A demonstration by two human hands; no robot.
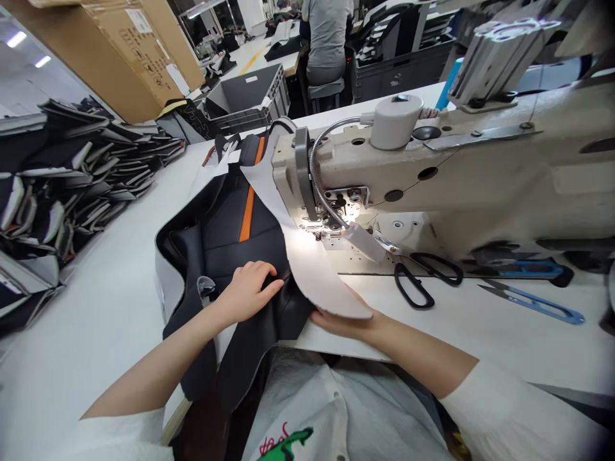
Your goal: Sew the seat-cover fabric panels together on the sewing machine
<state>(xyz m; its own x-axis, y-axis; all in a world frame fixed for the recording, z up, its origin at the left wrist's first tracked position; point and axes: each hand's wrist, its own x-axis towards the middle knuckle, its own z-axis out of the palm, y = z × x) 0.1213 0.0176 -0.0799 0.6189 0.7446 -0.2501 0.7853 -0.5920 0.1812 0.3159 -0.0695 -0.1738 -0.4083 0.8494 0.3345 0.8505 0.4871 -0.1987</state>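
Observation:
A black seat cover (225,224) with an orange stripe (248,214) lies on the table, left of the sewing machine (331,186). Its pale-backed flap (312,275) runs under the lit needle area and curves toward me. My left hand (247,291) rests on the black face, fingers slightly bent, thumb apart from them. At the flap's near end, my right hand (343,320) is closed around the cover's edge from below; the flap hides part of its fingers. Black-handled scissors (416,291) lie on the table right of the flap.
Blue thread snips (542,304) lie at the right. Stacked black and grey pieces (77,186) fill the left side. Behind the table stand a grey crate (250,96) and a large cardboard box (125,51). A person in grey (329,38) sits farther back.

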